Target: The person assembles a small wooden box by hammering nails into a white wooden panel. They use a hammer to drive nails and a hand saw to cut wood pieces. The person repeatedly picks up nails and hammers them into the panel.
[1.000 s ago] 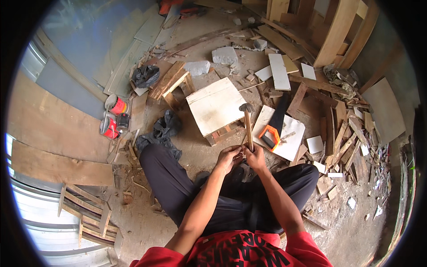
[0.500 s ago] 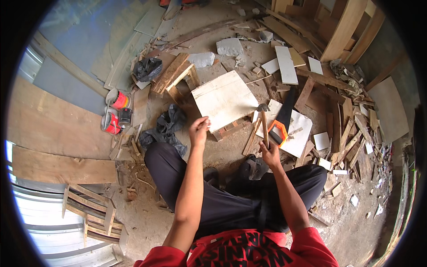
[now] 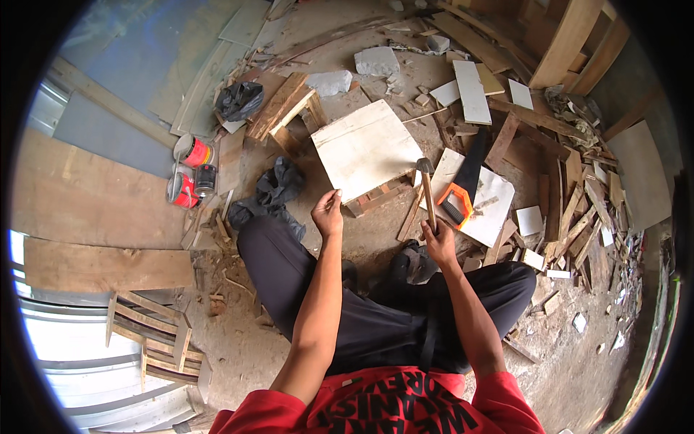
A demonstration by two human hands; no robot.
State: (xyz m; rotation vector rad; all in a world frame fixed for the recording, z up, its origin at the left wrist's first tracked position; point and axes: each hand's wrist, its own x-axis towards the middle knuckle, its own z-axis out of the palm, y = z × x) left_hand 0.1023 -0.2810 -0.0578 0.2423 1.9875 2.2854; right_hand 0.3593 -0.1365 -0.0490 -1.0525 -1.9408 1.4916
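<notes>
A pale square wooden board (image 3: 367,148) lies on top of a low wooden frame (image 3: 382,200) in front of me. My left hand (image 3: 328,213) is at the board's near left corner, thumb and fingers pinched together; whatever is between them is too small to make out. In my right hand (image 3: 439,244) is a hammer (image 3: 429,199), gripped by its wooden handle. The hammer's head is up beside the board's right corner; whether they touch, I cannot tell. Just right of the hammer, a handsaw (image 3: 463,190) with an orange and black handle rests on a white panel (image 3: 494,205).
Wood offcuts (image 3: 571,210) are heaped on the right. Paint cans (image 3: 183,189) stand at the left, and black plastic bags (image 3: 271,189) lie left of the board. Behind it are a wooden stool-like piece (image 3: 290,112) and pale blocks (image 3: 377,61). A slatted wooden rack (image 3: 160,336) sits lower left.
My left hand has shifted slightly right, closer against the board's corner. The hammer's head has risen a little and turned in my right hand. The whole view has shifted slightly.
</notes>
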